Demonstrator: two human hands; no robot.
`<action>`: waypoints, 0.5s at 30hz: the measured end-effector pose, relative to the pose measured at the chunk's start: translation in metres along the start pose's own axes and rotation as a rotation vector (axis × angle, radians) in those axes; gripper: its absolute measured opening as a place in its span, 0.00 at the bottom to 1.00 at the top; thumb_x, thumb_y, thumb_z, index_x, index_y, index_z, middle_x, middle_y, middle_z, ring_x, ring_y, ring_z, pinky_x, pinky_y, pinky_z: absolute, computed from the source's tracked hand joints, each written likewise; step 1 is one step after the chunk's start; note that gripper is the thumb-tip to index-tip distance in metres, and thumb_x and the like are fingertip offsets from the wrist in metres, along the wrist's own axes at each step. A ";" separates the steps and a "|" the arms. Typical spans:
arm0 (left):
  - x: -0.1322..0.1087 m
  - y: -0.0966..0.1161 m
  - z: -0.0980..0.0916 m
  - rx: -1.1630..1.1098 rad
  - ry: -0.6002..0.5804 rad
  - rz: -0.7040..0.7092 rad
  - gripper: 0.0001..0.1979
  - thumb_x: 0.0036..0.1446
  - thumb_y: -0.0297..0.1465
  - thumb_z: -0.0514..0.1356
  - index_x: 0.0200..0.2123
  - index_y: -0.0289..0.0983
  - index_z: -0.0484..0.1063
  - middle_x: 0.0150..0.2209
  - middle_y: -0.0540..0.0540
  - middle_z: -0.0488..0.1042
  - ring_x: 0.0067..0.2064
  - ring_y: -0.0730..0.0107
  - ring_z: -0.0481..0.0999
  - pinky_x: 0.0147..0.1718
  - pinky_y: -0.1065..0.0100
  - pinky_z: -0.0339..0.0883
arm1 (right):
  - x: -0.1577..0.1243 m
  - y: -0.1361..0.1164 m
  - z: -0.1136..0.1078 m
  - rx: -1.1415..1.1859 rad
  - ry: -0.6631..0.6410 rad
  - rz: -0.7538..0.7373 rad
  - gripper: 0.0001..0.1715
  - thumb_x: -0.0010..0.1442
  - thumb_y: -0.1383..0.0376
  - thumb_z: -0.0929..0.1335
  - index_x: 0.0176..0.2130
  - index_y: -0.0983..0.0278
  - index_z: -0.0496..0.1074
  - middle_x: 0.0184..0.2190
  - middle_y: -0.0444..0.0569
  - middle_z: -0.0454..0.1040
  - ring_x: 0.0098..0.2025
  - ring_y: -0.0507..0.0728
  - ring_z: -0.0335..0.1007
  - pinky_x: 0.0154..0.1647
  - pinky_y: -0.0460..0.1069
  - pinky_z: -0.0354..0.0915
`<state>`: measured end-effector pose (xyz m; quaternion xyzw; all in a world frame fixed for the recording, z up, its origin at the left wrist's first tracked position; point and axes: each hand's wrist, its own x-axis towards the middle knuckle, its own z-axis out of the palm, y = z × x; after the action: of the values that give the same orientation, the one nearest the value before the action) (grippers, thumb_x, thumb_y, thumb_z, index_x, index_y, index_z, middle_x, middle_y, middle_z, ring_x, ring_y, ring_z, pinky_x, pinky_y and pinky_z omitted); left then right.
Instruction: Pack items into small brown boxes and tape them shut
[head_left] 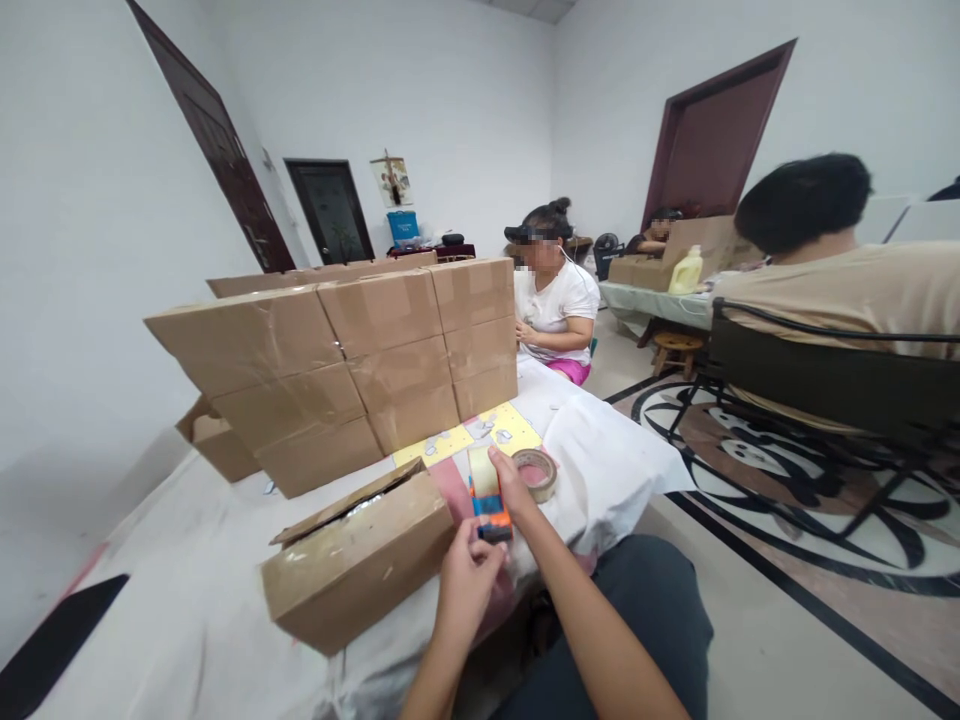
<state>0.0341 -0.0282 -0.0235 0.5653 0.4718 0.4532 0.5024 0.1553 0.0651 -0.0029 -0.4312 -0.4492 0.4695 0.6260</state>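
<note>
My left hand (466, 580) grips the lower end of an orange and blue tape dispenser (489, 510) at the near edge of the cloth-covered table (187, 620). My right hand (510, 480) pinches the clear tape (484, 470) pulled up from the dispenser. A small cardboard box (356, 565) lies just left of my hands, its top flap partly lifted. A roll of brown tape (537, 470) rests flat on the table right of my right hand.
A wall of stacked, taped cardboard boxes (337, 360) stands across the table. A seated person (555, 300) works beyond it. Another person (832, 280) sits on a black chair (825, 390) at right. A yellow printed sheet (480, 430) lies under the stack.
</note>
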 end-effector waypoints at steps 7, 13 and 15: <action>0.001 0.005 0.006 0.111 0.214 0.109 0.18 0.51 0.45 0.65 0.34 0.35 0.80 0.26 0.48 0.74 0.28 0.67 0.70 0.30 0.69 0.63 | -0.007 -0.009 -0.004 -0.028 0.050 0.035 0.27 0.59 0.42 0.65 0.39 0.61 0.75 0.39 0.50 0.78 0.52 0.62 0.70 0.57 0.55 0.64; -0.001 0.021 0.004 0.006 0.185 0.096 0.13 0.51 0.41 0.65 0.31 0.36 0.79 0.33 0.42 0.81 0.36 0.60 0.79 0.38 0.65 0.71 | -0.013 -0.019 -0.003 -0.112 0.016 -0.055 0.29 0.60 0.42 0.65 0.48 0.60 0.76 0.52 0.52 0.76 0.65 0.64 0.61 0.68 0.57 0.53; -0.001 0.023 0.005 -0.042 0.163 0.048 0.14 0.48 0.41 0.67 0.30 0.35 0.78 0.29 0.43 0.80 0.30 0.63 0.78 0.31 0.67 0.70 | -0.011 -0.016 -0.003 -0.062 0.029 -0.041 0.33 0.60 0.41 0.65 0.52 0.60 0.75 0.56 0.53 0.74 0.68 0.63 0.56 0.71 0.58 0.46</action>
<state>0.0405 -0.0311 -0.0008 0.5270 0.4879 0.5193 0.4632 0.1599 0.0513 0.0102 -0.4478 -0.4633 0.4361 0.6282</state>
